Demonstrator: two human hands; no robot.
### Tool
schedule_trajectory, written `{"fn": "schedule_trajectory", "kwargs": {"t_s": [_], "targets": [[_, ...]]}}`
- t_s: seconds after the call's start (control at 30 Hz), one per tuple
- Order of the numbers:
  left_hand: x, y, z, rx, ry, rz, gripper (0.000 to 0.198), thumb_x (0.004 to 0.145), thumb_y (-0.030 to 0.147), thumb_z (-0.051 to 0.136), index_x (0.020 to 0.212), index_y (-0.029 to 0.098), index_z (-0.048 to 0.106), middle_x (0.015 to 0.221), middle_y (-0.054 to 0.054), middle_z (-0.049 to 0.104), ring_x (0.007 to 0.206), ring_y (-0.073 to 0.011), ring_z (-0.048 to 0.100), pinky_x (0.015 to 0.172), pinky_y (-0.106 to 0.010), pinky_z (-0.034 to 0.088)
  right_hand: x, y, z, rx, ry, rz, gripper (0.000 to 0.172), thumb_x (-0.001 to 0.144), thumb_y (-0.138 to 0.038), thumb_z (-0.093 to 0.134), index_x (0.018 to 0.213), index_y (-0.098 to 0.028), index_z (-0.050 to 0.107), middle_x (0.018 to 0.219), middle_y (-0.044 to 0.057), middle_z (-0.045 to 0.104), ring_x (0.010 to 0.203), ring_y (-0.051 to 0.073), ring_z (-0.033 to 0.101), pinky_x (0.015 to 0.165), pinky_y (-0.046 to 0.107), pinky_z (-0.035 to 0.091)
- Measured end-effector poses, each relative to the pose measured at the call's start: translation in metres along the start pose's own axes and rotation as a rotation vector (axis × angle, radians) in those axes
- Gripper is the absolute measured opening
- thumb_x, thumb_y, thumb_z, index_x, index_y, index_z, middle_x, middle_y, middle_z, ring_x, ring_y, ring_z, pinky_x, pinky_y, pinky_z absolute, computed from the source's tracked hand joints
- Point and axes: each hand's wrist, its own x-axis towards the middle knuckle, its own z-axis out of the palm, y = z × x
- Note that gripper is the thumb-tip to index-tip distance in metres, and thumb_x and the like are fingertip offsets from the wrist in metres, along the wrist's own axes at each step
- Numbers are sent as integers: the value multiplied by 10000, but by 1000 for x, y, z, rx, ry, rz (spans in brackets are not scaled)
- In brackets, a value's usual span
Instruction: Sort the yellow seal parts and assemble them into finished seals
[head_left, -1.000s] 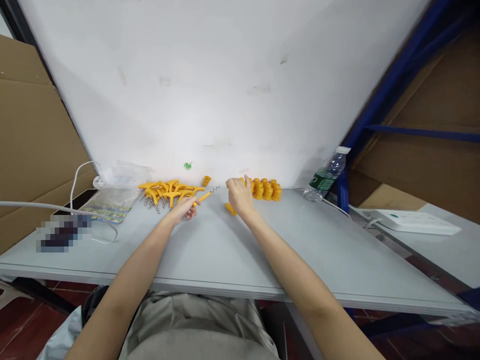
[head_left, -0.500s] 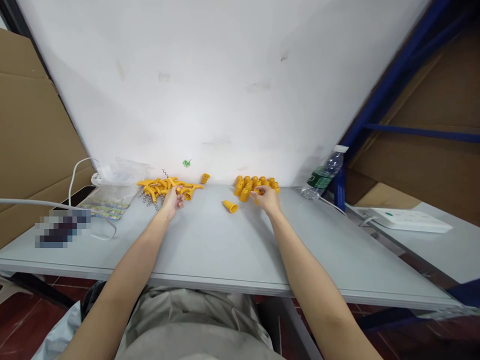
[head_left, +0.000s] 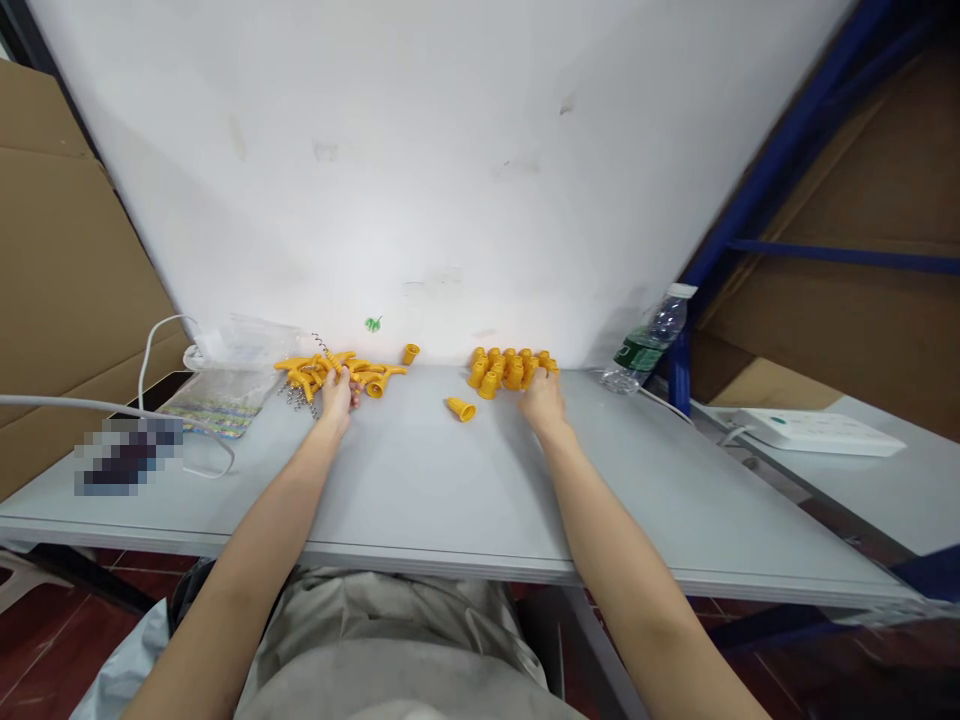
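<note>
I've got left hand (head_left: 340, 394) pinching a corkscrew (head_left: 329, 356) at the pile (head_left: 301, 383); right hand (head_left: 543, 402) at the cap cluster (head_left: 490, 382), can't tell its grip. Loose cap (head_left: 462, 410) lies between hands.

1. We see yellow cups (head_left: 489, 385) standing wide end down, clustered.
2. We see yellow-handled corkscrews (head_left: 301, 381) heaped loosely together, wire spirals showing.
3. We hold one corkscrew (head_left: 328, 355) tilted, its spiral pointing up.

A green-labelled bottle (head_left: 649, 340) sits beside a blue post (head_left: 680, 372), with a white power strip (head_left: 821, 433) farther right.
</note>
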Motion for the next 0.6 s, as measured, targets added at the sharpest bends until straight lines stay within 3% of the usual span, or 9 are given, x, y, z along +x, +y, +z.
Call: {"fn": "schedule_trajectory", "kwargs": {"t_s": [0.17, 0.3, 0.37, 0.47, 0.6], "targets": [[0, 0, 0, 32, 17, 33, 353, 954, 333, 473, 1292, 234, 500, 562, 44, 537, 346, -61, 359, 378, -184, 274, 4, 6, 0, 36, 102, 8, 351, 830, -129, 490, 1180, -144, 479, 1251, 183, 520, 995, 257, 601, 796, 353, 454], [-3, 2, 0, 44, 21, 43, 335, 955, 280, 474, 1281, 209, 506, 557, 42, 541, 355, -61, 365, 387, -186, 272, -4, -11, -5, 60, 241, -194, 274, 872, -241, 493, 1128, -146, 521, 1193, 178, 573, 1087, 293, 549, 878, 408, 435], [-5, 3, 1, 60, 17, 48, 323, 950, 280, 481, 1266, 215, 510, 555, 48, 536, 355, -62, 361, 386, -185, 266, -14, -26, -5, 83, 156, -353, 234, 927, -304, 448, 1058, -151, 567, 1113, 159, 625, 1054, 277, 564, 890, 391, 430], [-7, 4, 1, 79, 13, 62, 284, 949, 249, 460, 1224, 211, 524, 545, 53, 522, 354, -66, 361, 383, -186, 265, -32, -48, -2, 109, -76, -543, 273, 944, -372, 468, 959, -154, 631, 1006, 133, 672, 958, 242, 601, 839, 325, 443], [-7, 5, 1, 92, 24, 68, 260, 933, 214, 457, 1181, 196, 534, 534, 51, 505, 361, -71, 372, 387, -190, 273, -49, -64, 4, -30, -255, -602, 205, 864, -318, 619, 903, -126, 677, 995, 147, 687, 931, 229, 618, 785, 276, 440]]}}
